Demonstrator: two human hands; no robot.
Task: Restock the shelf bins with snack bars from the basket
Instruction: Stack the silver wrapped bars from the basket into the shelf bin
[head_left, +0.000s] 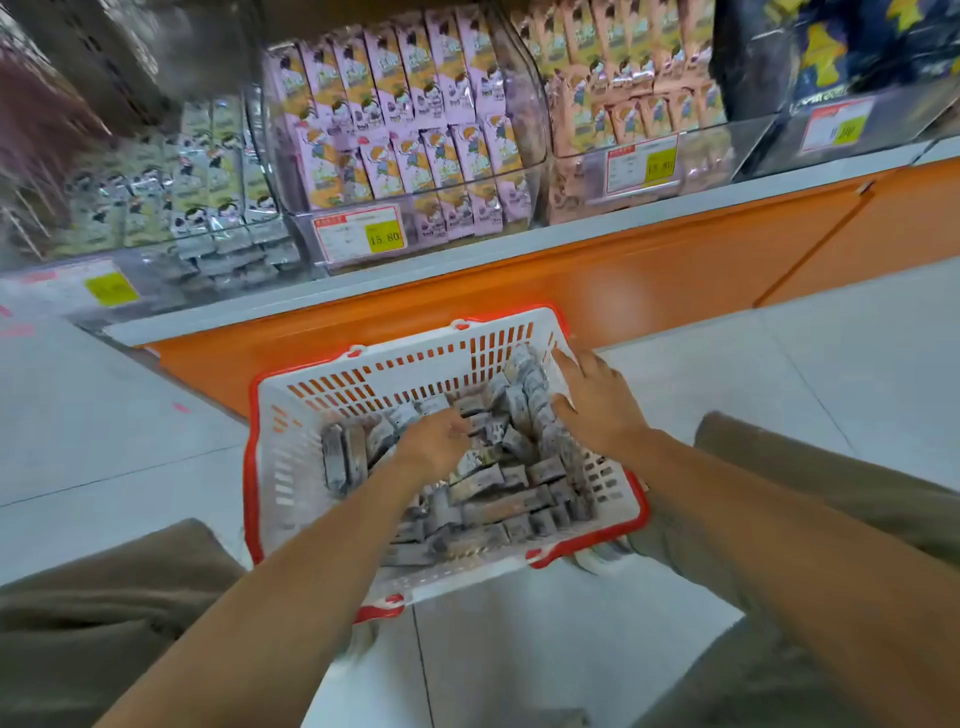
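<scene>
A white basket with a red rim stands on the floor in front of the shelf, full of several grey-wrapped snack bars. My left hand reaches into the middle of the basket, its fingers curled down around bars in the pile. My right hand lies at the basket's right side, fingers straight and spread over a standing row of bars by the right wall. Above, clear shelf bins hold green-grey packs, pink packs and peach packs.
An orange shelf base with a grey ledge runs behind the basket. Price tags hang on the bin fronts. A dark-packaged bin is at the far right. My knees in olive trousers flank the basket on the pale tiled floor.
</scene>
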